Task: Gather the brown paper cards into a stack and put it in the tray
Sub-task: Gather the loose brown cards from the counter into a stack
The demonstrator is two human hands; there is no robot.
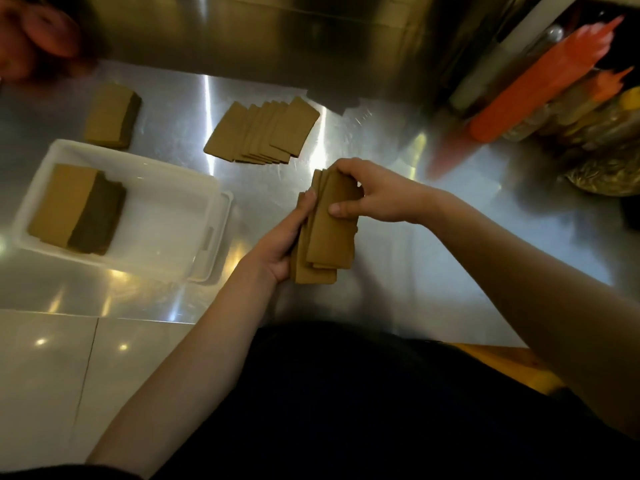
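Head view: a steel worktop [381, 265] fills the frame. At left centre a white tray [194, 188] holds a stack of brown cards [76, 209]; another stack [110, 116] lies above it, fanned cards [263, 133] at upper centre. At centre, the left hand [280, 244] and right hand [374, 195] clasp an uneven bundle of cards [329, 237].

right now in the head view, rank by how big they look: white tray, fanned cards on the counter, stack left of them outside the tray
1. white tray, clearly largest
2. fanned cards
3. stack outside the tray, smallest, though it lies near the frame's edge
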